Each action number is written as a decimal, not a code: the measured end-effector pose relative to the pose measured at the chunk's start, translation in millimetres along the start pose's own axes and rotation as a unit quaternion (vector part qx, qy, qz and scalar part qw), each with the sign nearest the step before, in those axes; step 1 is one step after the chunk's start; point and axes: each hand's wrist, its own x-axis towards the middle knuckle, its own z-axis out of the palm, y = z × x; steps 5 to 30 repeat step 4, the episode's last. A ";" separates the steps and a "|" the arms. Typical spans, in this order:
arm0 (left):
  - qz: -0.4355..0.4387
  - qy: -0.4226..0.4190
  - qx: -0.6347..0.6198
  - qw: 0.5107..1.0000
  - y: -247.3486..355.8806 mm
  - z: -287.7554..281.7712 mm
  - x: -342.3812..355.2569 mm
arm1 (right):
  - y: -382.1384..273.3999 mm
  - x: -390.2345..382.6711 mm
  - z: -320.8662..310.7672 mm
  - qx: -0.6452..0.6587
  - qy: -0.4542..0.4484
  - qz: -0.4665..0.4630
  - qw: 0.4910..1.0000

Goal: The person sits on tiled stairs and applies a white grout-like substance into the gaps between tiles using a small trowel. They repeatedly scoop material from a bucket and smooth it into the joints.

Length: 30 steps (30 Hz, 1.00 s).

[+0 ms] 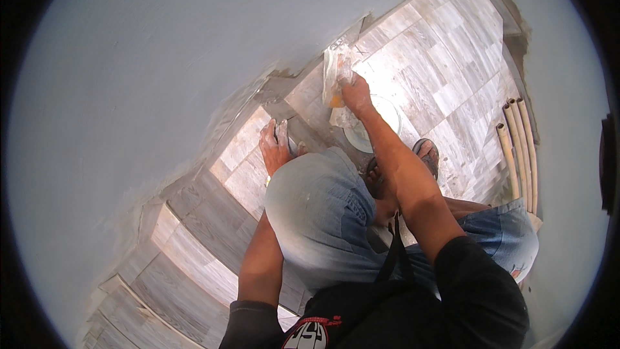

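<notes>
My right hand (356, 95) reaches forward and grips a clear plastic bag (336, 72) with something orange and white inside, held over the wood-pattern floor tiles (439, 58) close to the pale wall (161, 58). My left hand (276, 147) presses flat on a tile by the grey gap along the wall base, and seems to hold a small tool, though its shape is unclear. A white round bowl (387, 113) sits on the floor just under my right forearm. I am crouched, with my knee in blue jeans (320, 210) between both arms.
Several pale bamboo-like poles (516, 148) lean along the right wall. My sandalled foot (427, 154) rests on the tiles beside the bowl. A strip of grey mortar (278, 84) runs where the tiles meet the wall. Stacked tile edges step down at lower left (161, 271).
</notes>
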 end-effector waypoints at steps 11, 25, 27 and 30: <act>-0.014 -0.019 -0.001 1.000 -0.8 -0.6 1.8 | -5.8 -20.0 16.6 0.042 -0.078 0.025 0.996; -0.014 -0.019 -0.001 1.000 -0.8 -0.6 1.8 | -5.8 -20.0 16.6 0.042 -0.078 0.025 0.996; -0.014 -0.019 -0.001 1.000 -0.8 -0.6 1.8 | -5.8 -20.0 16.6 0.042 -0.078 0.025 0.996; -0.014 -0.019 -0.001 1.000 -0.8 -0.6 1.8 | -5.8 -20.0 16.6 0.042 -0.078 0.025 0.996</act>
